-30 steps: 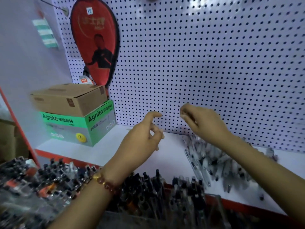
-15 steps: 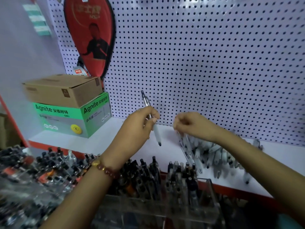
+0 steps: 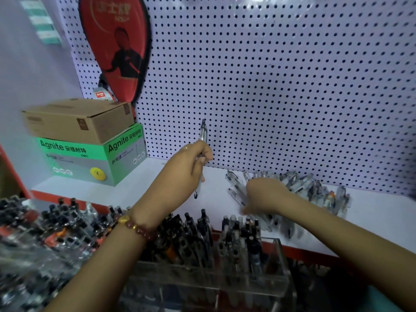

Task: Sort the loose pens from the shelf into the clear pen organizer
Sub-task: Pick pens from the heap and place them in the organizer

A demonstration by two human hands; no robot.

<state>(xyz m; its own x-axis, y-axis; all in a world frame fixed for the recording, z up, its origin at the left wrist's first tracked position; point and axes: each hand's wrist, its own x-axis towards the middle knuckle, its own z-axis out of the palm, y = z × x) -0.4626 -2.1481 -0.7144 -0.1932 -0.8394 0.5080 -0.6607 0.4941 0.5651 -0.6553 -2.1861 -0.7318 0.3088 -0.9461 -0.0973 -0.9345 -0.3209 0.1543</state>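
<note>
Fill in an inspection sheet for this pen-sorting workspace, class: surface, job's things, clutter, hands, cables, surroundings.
Surface: white shelf, red front edge, partly bare.
Job's things: loose pens heaped at shelf's right; one pen held roughly upright; clear pen organizer in front, holding many pens.
Clutter: cardboard box stacked on green box, shelf's left end.
Hands: left hand grips the pen; right hand rests on the heap, grip unclear.
Cables: nothing seen.
Surroundings: pegboard behind; red racket cover against it.

Single view, head-worn: directed forward and downward, close above white, red-edged shelf; white perforated pegboard faced at 12 o'clock; clear acrylic pen organizer framed nearest, at 6 o'clock.
</note>
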